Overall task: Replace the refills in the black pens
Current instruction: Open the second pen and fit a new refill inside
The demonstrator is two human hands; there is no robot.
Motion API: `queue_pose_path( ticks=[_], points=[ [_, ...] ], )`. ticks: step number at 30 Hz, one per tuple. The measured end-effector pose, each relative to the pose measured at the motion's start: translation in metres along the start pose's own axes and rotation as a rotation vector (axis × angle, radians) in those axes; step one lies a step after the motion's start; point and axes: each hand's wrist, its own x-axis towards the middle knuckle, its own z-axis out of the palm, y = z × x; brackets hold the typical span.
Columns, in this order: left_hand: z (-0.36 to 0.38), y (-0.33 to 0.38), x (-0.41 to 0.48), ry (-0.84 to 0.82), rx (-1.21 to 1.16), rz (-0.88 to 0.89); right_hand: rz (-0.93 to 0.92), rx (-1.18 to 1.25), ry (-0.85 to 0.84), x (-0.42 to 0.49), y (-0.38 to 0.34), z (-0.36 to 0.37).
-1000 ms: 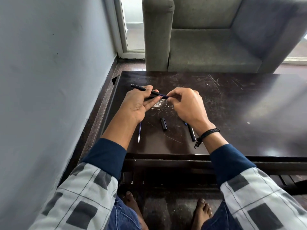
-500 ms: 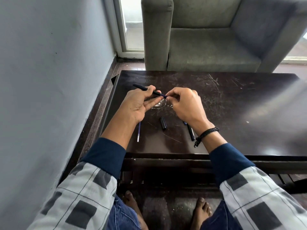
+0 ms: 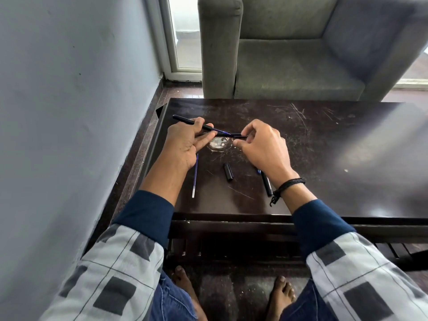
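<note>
Gripping barrel (image 3: pixel 185 120) in left hand (image 3: pixel 187 144), pinching tip section (image 3: pixel 239 135) in right hand (image 3: pixel 261 147), just above table (image 3: pixel 324 158). Exposing blue refill (image 3: pixel 222 131) between the two parts. Noted lying on table beneath: loose refill (image 3: pixel 195 177), cap (image 3: pixel 228 172), second pen (image 3: pixel 266 184).

Dark, scratched-up table (image 3: pixel 324 158). Lying on it: loose blue refill (image 3: pixel 195 176) at left, black cap (image 3: pixel 228 171) mid, black pen (image 3: pixel 266 185) right, half hidden.
</note>
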Motion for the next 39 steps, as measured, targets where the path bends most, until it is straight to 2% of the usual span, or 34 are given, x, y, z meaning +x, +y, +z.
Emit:
queue_pose_path(
  ticks=[3, 6, 12, 15, 17, 22, 25, 30, 39],
  points=[
    [-0.003, 0.002, 0.004, 0.022, -0.037, 0.005, 0.059, -0.124, -0.168, -0.003, 0.001, 0.005],
    [-0.002, 0.001, 0.005, 0.020, -0.038, 0.006, 0.008, -0.198, -0.300, -0.008, -0.005, 0.017],
    [-0.003, 0.000, 0.006, 0.016, -0.048, 0.006, -0.188, -0.368, -0.436, -0.015, -0.009, 0.032],
    [-0.003, 0.000, 0.005, 0.016, -0.051, 0.006, -0.110, -0.340, -0.455, -0.011, -0.007, 0.029],
    [-0.003, 0.000, 0.005, 0.015, -0.050, 0.005, 0.058, -0.178, -0.419, -0.005, -0.004, 0.027],
    [-0.002, 0.001, 0.003, 0.006, -0.062, 0.002, 0.483, 0.907, -0.171, 0.007, -0.002, 0.009],
    [-0.001, 0.000, 0.001, -0.001, -0.061, -0.014, 0.623, 1.256, -0.057, 0.008, 0.000, 0.003],
    [0.004, -0.004, -0.004, -0.015, -0.042, -0.035, 0.690, 1.418, 0.023, 0.007, 0.001, 0.011],
    [0.007, -0.008, -0.005, -0.005, -0.019, -0.057, 0.676, 1.416, 0.033, 0.004, -0.002, 0.015]
  ],
)
